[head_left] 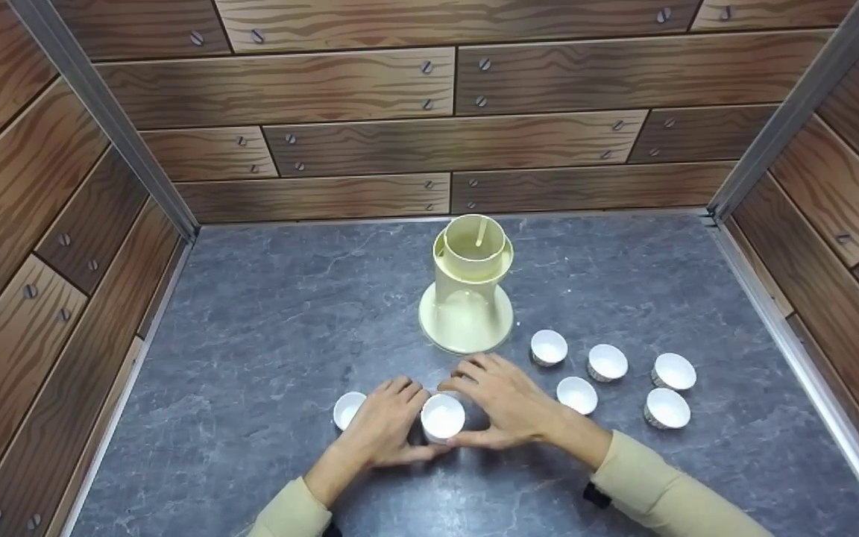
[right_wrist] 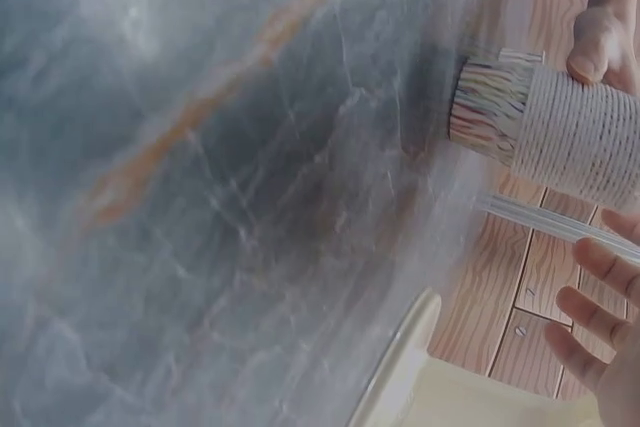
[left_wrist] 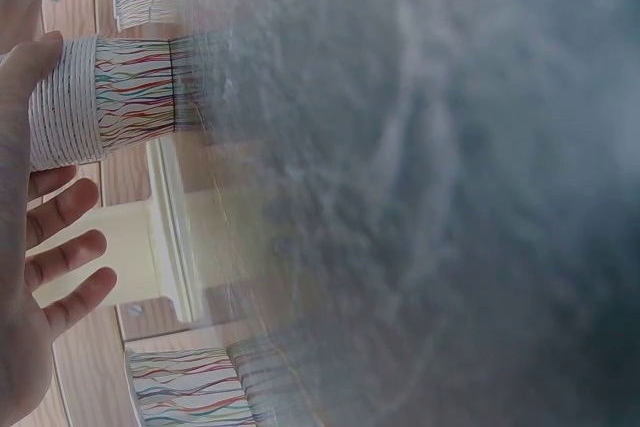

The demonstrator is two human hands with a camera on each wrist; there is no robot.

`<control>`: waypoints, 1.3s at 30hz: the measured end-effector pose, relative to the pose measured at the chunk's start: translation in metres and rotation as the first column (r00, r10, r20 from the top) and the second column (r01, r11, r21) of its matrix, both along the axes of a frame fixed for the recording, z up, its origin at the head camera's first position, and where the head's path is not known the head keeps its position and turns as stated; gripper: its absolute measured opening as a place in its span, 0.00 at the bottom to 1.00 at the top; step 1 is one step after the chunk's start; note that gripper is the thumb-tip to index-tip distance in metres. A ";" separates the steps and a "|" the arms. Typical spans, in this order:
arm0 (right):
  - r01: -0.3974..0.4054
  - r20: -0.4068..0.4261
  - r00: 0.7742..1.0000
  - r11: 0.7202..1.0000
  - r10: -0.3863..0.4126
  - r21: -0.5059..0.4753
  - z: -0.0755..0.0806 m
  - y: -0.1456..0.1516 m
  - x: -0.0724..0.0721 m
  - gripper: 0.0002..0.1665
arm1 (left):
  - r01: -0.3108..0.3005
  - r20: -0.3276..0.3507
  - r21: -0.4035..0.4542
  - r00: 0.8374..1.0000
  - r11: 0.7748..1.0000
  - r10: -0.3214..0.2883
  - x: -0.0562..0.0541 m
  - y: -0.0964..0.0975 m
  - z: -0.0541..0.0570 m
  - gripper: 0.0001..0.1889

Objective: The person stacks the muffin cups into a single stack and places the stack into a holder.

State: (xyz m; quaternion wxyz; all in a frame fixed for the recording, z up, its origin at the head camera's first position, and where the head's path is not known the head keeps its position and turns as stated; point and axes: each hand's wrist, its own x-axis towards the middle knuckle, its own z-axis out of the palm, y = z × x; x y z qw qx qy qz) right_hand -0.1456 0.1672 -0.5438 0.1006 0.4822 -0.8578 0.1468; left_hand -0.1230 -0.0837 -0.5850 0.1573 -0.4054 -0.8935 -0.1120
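A tall stack of nested white cups [head_left: 443, 418] stands near the front middle; its outer wall shows ridged rims above wavy coloured lines in the wrist views. My left hand [head_left: 385, 424] holds it from the left, thumb at the front. From the other side my right hand [head_left: 508, 406] holds the same stack, its thumb close to the left thumb and its index finger behind. The remaining fingers [left_wrist: 75, 247] of the left hand spread out loosely past the cups. A single cup [head_left: 348, 409] sits just left of the left hand, partly covered by it.
Behind the hands stands a pale yellow holder [head_left: 465, 321] with a flared base and a cylinder on top. Several loose white cups [head_left: 607, 362] stand upright to the right, some beside the right forearm. Wood-patterned walls [head_left: 359, 82] enclose the grey tabletop [head_left: 288, 313].
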 end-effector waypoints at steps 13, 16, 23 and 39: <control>0.001 -0.074 0.997 0.997 -0.007 -0.078 0.020 0.015 -0.013 0.44 | 0.002 -0.031 -0.012 1.000 1.000 -0.002 0.000 0.000 0.000 0.37; 0.007 -0.086 0.996 0.996 -0.014 -0.087 0.024 0.019 -0.015 0.45 | 0.002 -0.040 -0.011 0.999 1.000 -0.002 0.001 0.000 -0.001 0.37; 0.000 -0.114 0.993 0.993 -0.014 -0.121 0.030 0.032 -0.020 0.47 | 0.004 -0.025 -0.003 1.000 1.000 -0.004 0.003 0.000 -0.001 0.38; 0.035 -0.144 0.988 0.995 -0.048 -0.095 0.042 0.063 -0.031 0.48 | -0.007 -0.007 -0.017 1.000 1.000 0.007 0.001 0.000 0.000 0.38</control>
